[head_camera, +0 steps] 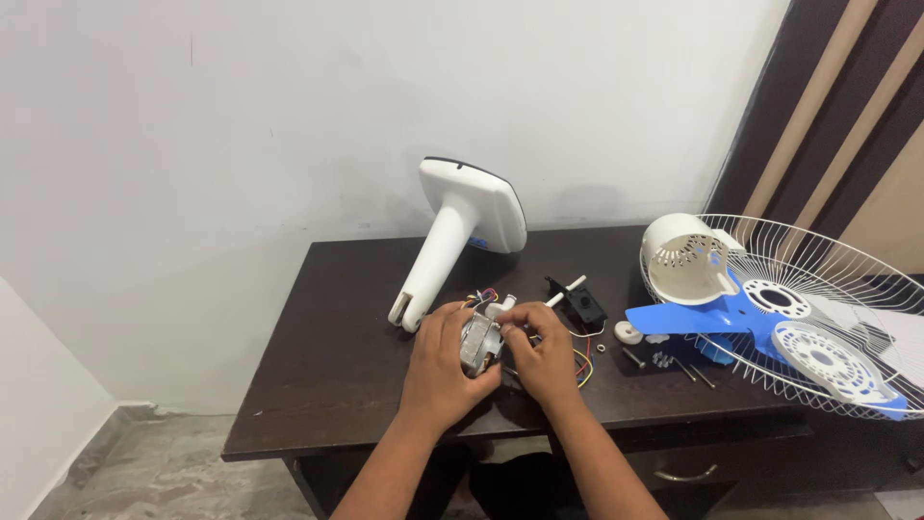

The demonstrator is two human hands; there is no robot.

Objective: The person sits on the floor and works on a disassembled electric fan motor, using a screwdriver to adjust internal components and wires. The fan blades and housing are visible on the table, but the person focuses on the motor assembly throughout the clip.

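**Fan motor held in both hands on dark table**

Dark brown wood forms the table (327, 385), which stands against a plain white wall; grey tiled floor shows at lower left.

Near the middle of the front half of the table sits the fan motor (480, 343), a small metal unit with a white plastic part on top and coloured wires (581, 364) trailing to its right. The left hand (441, 364) wraps the motor from the left side, fingers curled closed against its body. The right hand (541, 351) meets it from the right, fingers pinched together at the motor's upper edge; whether they grip a small part cannot be told.

Just behind the motor lies the white fan stand (462, 226), tipped over, its column pointing toward the hands and its flat base raised against the wall. To the right of the hands rests a black switch block (583, 304) with a white shaft (568, 290) projecting from it.

Further right, a white round knob (628, 332) and several loose screws (664, 360) lie on the table. A white rear motor cover (685, 258) rests beside a blue fan blade (717, 320). Both lie against the white wire guard (818, 279), which overhangs the right end of the table
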